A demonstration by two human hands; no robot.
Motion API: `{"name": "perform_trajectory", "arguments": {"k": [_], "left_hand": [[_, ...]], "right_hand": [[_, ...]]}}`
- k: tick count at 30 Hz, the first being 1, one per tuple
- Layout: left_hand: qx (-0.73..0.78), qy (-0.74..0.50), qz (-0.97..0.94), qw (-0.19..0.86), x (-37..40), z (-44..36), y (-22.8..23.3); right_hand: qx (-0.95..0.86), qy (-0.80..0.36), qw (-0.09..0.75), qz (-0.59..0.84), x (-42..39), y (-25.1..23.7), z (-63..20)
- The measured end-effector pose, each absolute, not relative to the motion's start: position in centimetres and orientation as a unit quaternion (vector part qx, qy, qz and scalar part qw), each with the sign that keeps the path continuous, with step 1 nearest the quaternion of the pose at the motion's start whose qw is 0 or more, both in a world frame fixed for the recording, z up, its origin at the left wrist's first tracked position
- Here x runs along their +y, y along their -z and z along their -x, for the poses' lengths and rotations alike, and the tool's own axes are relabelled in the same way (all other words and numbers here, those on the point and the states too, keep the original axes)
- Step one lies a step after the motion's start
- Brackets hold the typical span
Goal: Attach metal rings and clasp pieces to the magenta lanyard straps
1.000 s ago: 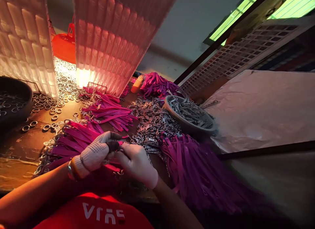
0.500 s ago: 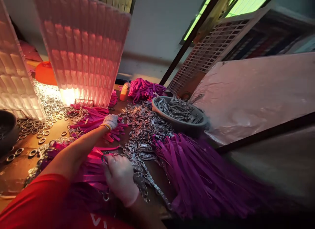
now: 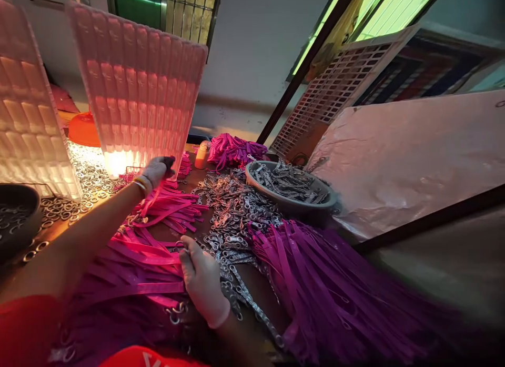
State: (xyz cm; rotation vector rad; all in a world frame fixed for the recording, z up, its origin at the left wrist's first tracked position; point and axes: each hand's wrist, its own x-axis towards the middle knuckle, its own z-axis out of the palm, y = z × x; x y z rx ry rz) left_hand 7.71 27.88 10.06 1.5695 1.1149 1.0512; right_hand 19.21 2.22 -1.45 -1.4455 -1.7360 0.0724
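My left hand (image 3: 157,169), in a pale glove with dark fingertips, is raised over a pile of pink straps (image 3: 177,206). Its fingers are closed, and a pink strap (image 3: 154,192) hangs just below them, apparently in their grasp. Nearer to me, my right hand (image 3: 205,285), also gloved, pinches a small metal ring (image 3: 183,246) between thumb and forefinger. Beside that hand on the left lies a second bundle of pink straps (image 3: 134,261), some with metal rings at their ends. A heap of metal clasps (image 3: 236,204) spreads just beyond the right hand.
A grey basin (image 3: 292,201) of metal pieces stands at the right. Long purple straps (image 3: 315,283) lie in front of it. Two ribbed panels (image 3: 138,93) (image 3: 31,109) stand upright near loose rings (image 3: 63,209), an orange lamp (image 3: 84,130) and a dark bowl (image 3: 23,240). An orange bottle (image 3: 202,156) stands behind.
My left hand has lifted off the pink pile and moved up and left, with a strap below it. My right hand has shifted slightly right, still pinching. The view has tilted a little.
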Motion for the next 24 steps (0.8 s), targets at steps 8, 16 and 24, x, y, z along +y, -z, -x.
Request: {"name": "perform_trajectory", "arguments": {"k": [8, 16, 24], "left_hand": [[0.345, -0.361, -0.723, 0.478, 14.9, -0.2, -10.9], [0.383, -0.354, -0.62, 0.586, 8.8, 0.1, -5.6], [0.334, -0.298, -0.728, 0.519, 7.9, -0.1, -4.8]], "right_hand": [[-0.685, -0.171, 0.516, 0.484, 3.4, -2.6, -18.8], [-0.755, -0.032, 0.363, 0.546, 3.3, -4.8, -16.9], [-0.783, 0.162, 0.178, 0.573, 2.1, -4.2, -17.5]]}}
